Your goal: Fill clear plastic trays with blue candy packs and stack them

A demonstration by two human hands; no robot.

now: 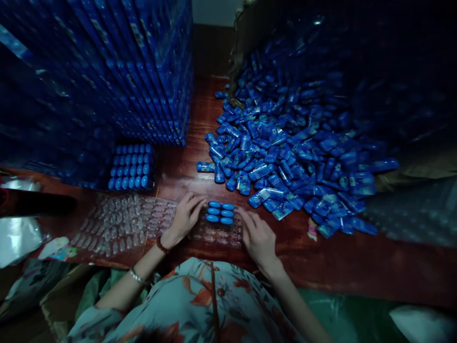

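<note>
Several small blue bottles (220, 212) stand in two short columns, caps up, on a clear moulded plastic tray (221, 236) in front of me. On their left is my left hand (187, 216), its fingers stretched forward and its fingertips close to the nearest bottles. My right hand (257, 236) rests at the tray's right edge, fingers extended and slightly blurred. Neither hand visibly holds a bottle. Whether the fingertips press on the tray or the bottles is hard to make out.
Loose blue bottles (264, 169) lie heaped at the right, spilling from a dark sack-like cover. Tall stacks of blue packs (157, 85) rise at the left, with a filled tray (131, 166) before them. Clear trays (117, 224) lie left of my left hand on the red-brown table (321, 257).
</note>
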